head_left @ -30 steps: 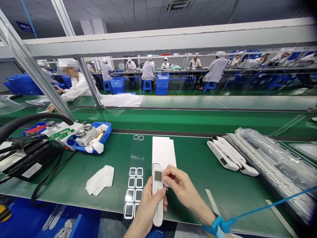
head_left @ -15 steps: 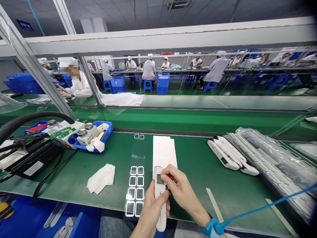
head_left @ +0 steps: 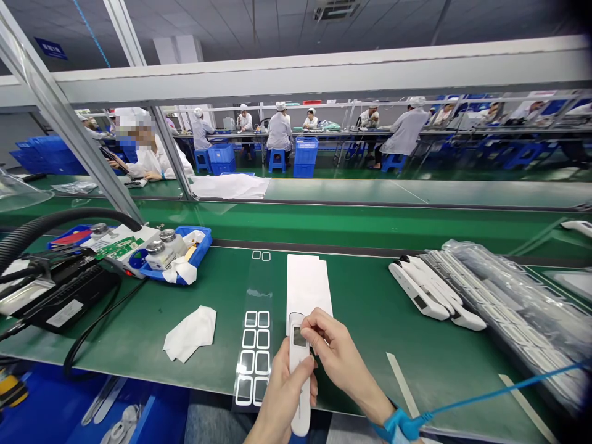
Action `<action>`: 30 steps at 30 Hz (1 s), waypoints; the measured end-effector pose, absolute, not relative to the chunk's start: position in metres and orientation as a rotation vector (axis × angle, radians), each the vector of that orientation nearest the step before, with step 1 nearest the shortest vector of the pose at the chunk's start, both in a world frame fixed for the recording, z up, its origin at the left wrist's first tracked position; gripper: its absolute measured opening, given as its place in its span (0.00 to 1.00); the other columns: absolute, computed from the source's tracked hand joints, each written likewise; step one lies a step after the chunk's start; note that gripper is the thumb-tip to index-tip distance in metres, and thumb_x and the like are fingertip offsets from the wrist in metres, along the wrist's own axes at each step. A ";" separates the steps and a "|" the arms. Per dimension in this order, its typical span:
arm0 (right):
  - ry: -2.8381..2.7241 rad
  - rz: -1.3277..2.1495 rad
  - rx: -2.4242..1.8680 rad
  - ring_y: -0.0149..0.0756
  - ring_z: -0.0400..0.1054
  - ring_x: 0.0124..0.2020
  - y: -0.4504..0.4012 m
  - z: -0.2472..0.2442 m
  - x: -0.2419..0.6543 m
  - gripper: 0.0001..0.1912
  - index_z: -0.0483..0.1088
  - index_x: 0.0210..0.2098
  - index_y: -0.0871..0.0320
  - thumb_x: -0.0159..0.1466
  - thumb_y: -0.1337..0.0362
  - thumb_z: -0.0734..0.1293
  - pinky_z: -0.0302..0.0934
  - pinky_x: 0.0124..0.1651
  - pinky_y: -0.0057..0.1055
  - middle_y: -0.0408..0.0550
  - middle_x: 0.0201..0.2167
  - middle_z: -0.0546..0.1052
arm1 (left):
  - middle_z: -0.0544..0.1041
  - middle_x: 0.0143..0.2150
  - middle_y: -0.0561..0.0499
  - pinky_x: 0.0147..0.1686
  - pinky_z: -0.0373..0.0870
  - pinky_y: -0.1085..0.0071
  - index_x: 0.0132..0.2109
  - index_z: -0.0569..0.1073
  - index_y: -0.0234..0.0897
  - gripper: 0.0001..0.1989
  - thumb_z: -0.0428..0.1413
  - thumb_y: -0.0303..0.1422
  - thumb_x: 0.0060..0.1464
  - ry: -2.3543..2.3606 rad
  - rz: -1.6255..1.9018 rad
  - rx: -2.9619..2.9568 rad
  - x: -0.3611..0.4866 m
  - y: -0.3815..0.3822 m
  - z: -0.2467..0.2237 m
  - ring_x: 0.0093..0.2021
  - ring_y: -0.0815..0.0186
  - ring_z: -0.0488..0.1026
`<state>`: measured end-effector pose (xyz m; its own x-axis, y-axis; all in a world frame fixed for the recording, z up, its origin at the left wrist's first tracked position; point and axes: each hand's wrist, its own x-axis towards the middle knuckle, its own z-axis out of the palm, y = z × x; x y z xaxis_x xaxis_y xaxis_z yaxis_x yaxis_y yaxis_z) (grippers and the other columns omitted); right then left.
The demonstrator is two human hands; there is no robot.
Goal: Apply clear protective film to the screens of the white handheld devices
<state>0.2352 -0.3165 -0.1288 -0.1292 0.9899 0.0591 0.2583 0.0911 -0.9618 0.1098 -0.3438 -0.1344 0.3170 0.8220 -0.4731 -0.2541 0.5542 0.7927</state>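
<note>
While the green workbench (head_left: 361, 277) stretches across the near part of the room, the small shift worth watching is at its near edge, in the middle. On the right lies a long pile of plastic-wrapped strips (head_left: 504, 308), with a few white handheld units (head_left: 423, 290) heaped against its left side. Over to the far left I see a blue tray (head_left: 202, 250) with metal-capped jars in it. Nearer the middle, a clear film strip (head_left: 260, 302) printed with white-rimmed windows lies just left of some white paper sheets (head_left: 309, 283), and a crumpled white wipe (head_left: 190, 333) sits further left.

The left hand (head_left: 287, 382) is wrapped around the white handheld device (head_left: 300, 419), thumb across its front, holding it at the near edge, its top end overlapping the paper in my line of sight. The right hand (head_left: 340, 351), a blue wrist strap (head_left: 393, 425) on its wrist, has brought its pinched thumb and forefinger over the upper right corner of the small grey screen (head_left: 296, 338). That puts the fine finger work right at the screen; whether anything thin is between those fingertips, I can't tell.
</note>
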 end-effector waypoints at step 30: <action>-1.637 0.974 -1.337 0.25 0.62 0.32 -0.315 -0.127 0.242 0.13 0.68 0.47 0.55 0.66 0.57 0.61 0.59 0.36 0.23 0.46 0.41 0.69 | 0.67 0.26 0.56 0.19 0.59 0.80 0.52 0.61 0.36 0.31 0.52 0.54 0.49 1.085 0.751 0.661 0.112 -0.349 -0.134 0.18 0.77 0.62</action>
